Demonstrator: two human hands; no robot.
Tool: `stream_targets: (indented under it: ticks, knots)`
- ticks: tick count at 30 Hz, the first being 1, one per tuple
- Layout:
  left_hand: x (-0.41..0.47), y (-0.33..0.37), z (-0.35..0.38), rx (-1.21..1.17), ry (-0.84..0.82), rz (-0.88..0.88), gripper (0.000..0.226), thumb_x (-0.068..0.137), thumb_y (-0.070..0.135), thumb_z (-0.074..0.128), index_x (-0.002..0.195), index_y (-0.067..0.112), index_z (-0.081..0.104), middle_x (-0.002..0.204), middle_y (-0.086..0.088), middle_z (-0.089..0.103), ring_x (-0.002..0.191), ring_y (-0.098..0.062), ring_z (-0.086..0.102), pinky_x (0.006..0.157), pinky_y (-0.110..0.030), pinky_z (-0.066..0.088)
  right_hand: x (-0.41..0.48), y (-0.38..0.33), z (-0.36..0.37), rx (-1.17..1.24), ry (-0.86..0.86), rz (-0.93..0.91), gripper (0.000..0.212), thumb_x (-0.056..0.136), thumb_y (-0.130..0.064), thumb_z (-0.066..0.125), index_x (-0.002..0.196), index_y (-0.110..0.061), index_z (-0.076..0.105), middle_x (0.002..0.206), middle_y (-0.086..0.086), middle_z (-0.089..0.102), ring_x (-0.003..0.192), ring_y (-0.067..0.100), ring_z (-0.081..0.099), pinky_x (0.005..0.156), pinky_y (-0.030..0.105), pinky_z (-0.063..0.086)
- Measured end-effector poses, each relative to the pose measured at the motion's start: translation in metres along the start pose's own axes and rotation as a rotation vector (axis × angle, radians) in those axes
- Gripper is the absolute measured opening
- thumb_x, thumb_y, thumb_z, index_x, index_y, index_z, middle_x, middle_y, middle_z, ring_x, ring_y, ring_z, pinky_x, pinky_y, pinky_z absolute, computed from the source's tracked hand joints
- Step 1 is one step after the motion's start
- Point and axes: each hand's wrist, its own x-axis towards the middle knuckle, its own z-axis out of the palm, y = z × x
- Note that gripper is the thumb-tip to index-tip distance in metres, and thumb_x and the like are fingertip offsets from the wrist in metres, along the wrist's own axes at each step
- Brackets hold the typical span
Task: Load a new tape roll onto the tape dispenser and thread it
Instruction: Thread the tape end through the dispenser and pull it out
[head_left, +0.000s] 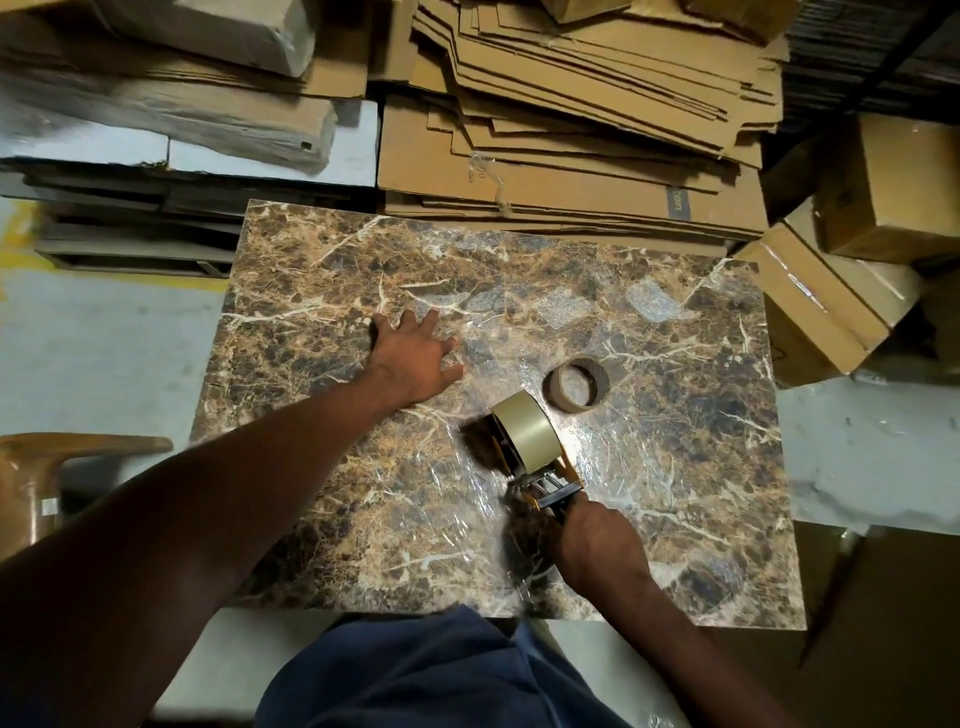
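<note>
The new tape roll (525, 431) already sits on the tape dispenser (540, 467), just right of the frame's centre, on the marbled table (675, 467), so the loading looks done and threading is likely the step in hand. To do it well, I judge the free end should be peeled off the roll, led sticky side down under the roller at the dispenser's mouth and drawn out past the cutting edge, with the dispenser held steady so the tape does not fold back on itself. Whether any tape is threaded yet cannot be told; that part is small and blurred.

The right hand (597, 545), lower right of centre, is closed around the dispenser's handle, gripping it with the roll end pointing toward the upper left. The left hand (415, 353), left of centre, lies flat on the tabletop with its fingers spread wide, holding nothing and well apart from the dispenser.

1 empty cardboard core (575, 383) lies on the table just beyond the roll, toward the upper right, near it but not touching. Flattened cardboard (571, 130) is stacked across the top of the frame, and boxes (857, 249) sit at the right edge.
</note>
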Motion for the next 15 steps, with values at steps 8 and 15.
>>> stream_targets:
  ticks: [8,15]
  knots:
    - [-0.003,0.008,0.009,-0.055,-0.016,-0.050,0.089,0.093,0.088,0.022,0.164,0.035,0.032,0.177,-0.016,0.013,0.156,-0.046,0.029,0.117,-0.081,0.022,-0.005,0.001,-0.005,0.077,-0.015,0.057,0.025,0.100,-0.033,0.051,0.109,-0.013,0.062,0.108,0.007,0.073,0.103,0.026,0.072,0.080,0.033,0.054]
    - [-0.015,0.042,0.023,-0.265,-0.029,-0.170,0.104,0.094,0.086,0.033,0.171,0.023,0.003,0.177,-0.020,-0.009,0.163,-0.045,-0.001,0.123,-0.076,0.005,0.023,-0.023,-0.050,0.016,-0.044,0.053,0.037,0.097,-0.037,0.051,0.118,-0.012,0.068,0.120,0.011,0.072,0.115,0.032,0.067,0.090,0.036,0.053]
